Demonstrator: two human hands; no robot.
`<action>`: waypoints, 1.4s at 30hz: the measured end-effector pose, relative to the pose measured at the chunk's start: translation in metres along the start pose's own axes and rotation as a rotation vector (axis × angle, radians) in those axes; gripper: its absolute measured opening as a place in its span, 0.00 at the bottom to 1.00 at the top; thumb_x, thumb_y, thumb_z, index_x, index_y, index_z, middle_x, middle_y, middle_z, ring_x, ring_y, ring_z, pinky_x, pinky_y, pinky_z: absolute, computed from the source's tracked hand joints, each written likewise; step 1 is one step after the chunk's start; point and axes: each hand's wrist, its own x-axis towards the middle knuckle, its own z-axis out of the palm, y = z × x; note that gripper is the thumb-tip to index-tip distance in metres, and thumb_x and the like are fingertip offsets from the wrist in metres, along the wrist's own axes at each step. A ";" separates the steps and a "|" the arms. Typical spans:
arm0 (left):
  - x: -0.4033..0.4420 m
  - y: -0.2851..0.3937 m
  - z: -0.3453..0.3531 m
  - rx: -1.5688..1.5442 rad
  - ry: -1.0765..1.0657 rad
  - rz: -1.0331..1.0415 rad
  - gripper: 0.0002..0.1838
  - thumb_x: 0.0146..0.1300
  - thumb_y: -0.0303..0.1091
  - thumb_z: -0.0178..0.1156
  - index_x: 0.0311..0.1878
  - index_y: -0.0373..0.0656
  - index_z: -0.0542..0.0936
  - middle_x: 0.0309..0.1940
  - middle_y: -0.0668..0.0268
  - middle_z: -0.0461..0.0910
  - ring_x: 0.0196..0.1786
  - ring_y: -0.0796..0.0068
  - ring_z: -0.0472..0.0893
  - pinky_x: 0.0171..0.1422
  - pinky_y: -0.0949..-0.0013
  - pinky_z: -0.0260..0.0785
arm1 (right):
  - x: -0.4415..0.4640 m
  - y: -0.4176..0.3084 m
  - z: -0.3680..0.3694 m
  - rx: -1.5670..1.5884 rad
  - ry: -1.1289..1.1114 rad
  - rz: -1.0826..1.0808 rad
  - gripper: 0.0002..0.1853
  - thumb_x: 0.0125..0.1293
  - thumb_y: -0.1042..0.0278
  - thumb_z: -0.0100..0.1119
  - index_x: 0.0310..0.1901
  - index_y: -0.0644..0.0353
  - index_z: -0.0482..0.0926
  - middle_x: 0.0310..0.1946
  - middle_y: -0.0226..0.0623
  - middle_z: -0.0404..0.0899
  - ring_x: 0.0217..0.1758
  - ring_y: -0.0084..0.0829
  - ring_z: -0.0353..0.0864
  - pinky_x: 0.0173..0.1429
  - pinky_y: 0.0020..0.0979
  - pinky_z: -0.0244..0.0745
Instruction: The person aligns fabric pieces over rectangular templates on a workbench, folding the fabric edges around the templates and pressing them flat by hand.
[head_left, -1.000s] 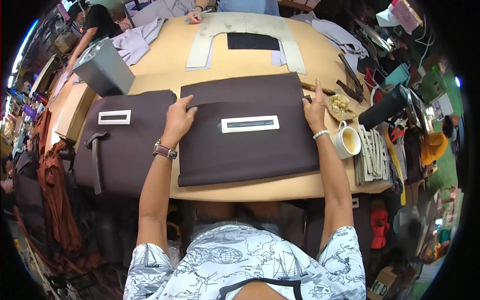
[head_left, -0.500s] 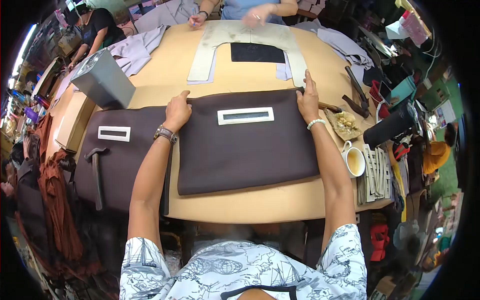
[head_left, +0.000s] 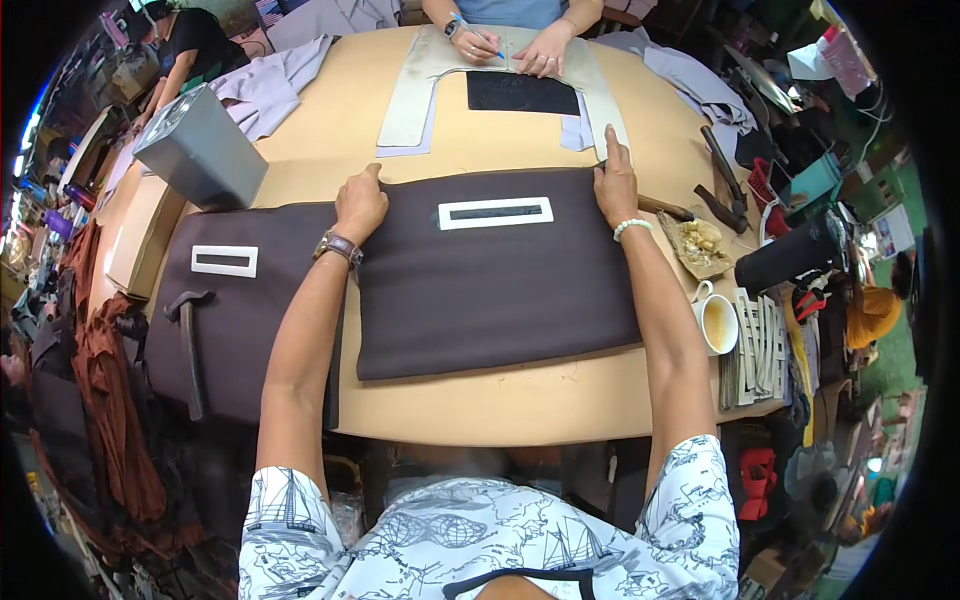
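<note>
Holds the left hand [head_left: 361, 203] at the far left corner of the dark brown cloth [head_left: 500, 300], touching it with fingers bent close together and largely hidden; cannot tell whether clamped on the edge. Rests the right hand [head_left: 616, 190] against the far right corner, with index finger straight toward the far side and thumb at the cloth; cannot tell from here how tightly pinched.

Lies flat on the near middle of the table [head_left: 460, 415], this cloth, with a white frame [head_left: 497, 223] on top close to its far edge. Had a far strip of cloth lying beyond the hands a second ago; now has both hands at the far edge and the frame nearer to it. Shows two of the other person's hands [head_left: 540, 52] at the far side, on the pale pattern piece [head_left: 405, 100], against one a second ago, with a blue pen [head_left: 463, 24] held there.

Covers part of the cloth's right edge with the right forearm. Comes just right of that hand to a wooden handle [head_left: 665, 207], then crumpled paper [head_left: 700, 265], a mug [head_left: 717, 325] and a stack of white frames [head_left: 760, 355]. Bears, left of the left forearm, a second dark cloth [head_left: 255, 330] with a hammer [head_left: 191, 355] on it, and a metal tin [head_left: 205, 155] beyond.
</note>
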 end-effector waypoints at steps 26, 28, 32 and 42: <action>-0.291 0.048 -0.062 0.053 -0.355 0.307 0.30 0.69 0.42 0.45 0.68 0.33 0.58 0.70 0.49 0.54 0.73 0.54 0.53 0.73 0.50 0.45 | -0.261 -0.117 -0.149 -0.129 -0.407 0.068 0.34 0.69 0.50 0.42 0.69 0.63 0.52 0.70 0.42 0.54 0.69 0.40 0.62 0.69 0.65 0.38; -0.298 0.032 -0.069 0.086 -0.296 0.272 0.27 0.69 0.40 0.46 0.66 0.32 0.61 0.68 0.48 0.58 0.71 0.53 0.58 0.71 0.52 0.50 | -0.262 -0.083 -0.157 -0.271 -0.334 0.143 0.32 0.69 0.52 0.42 0.69 0.64 0.54 0.70 0.43 0.56 0.68 0.38 0.63 0.69 0.65 0.37; -0.293 0.021 -0.064 0.123 -0.145 0.297 0.20 0.68 0.32 0.49 0.58 0.31 0.70 0.60 0.48 0.69 0.63 0.51 0.69 0.65 0.57 0.63 | -0.246 -0.054 -0.164 -0.220 -0.146 0.344 0.33 0.67 0.55 0.48 0.67 0.65 0.56 0.54 0.42 0.74 0.61 0.38 0.71 0.68 0.61 0.44; -0.266 0.015 -0.075 0.030 0.069 0.433 0.17 0.54 0.20 0.58 0.49 0.36 0.78 0.42 0.57 0.79 0.42 0.58 0.78 0.47 0.61 0.72 | -0.206 -0.061 -0.158 0.170 0.010 0.663 0.37 0.50 0.77 0.64 0.63 0.68 0.60 0.33 0.44 0.77 0.36 0.40 0.77 0.44 0.38 0.70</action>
